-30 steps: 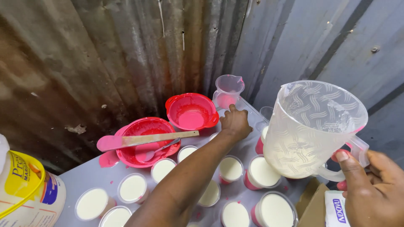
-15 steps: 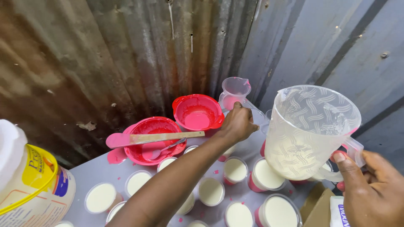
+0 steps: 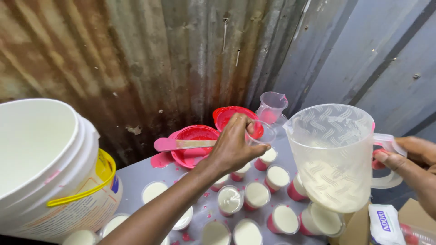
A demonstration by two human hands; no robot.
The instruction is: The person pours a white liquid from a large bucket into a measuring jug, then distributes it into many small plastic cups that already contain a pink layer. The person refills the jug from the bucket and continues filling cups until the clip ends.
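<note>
Lifted off the table since earlier: light, flimsy clear cup, left hand fingers clamped on rim; jug handle gripped by right hand.

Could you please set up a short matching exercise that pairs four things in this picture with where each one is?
Things:
1. big jug
2. empty clear cup
3. white bucket
4. wooden stick

Places:
A. across a red bowl
B. far left on the table
C. in the left hand
D. held by the right hand

Pairs: 1-D, 2-C, 3-B, 4-A
</note>
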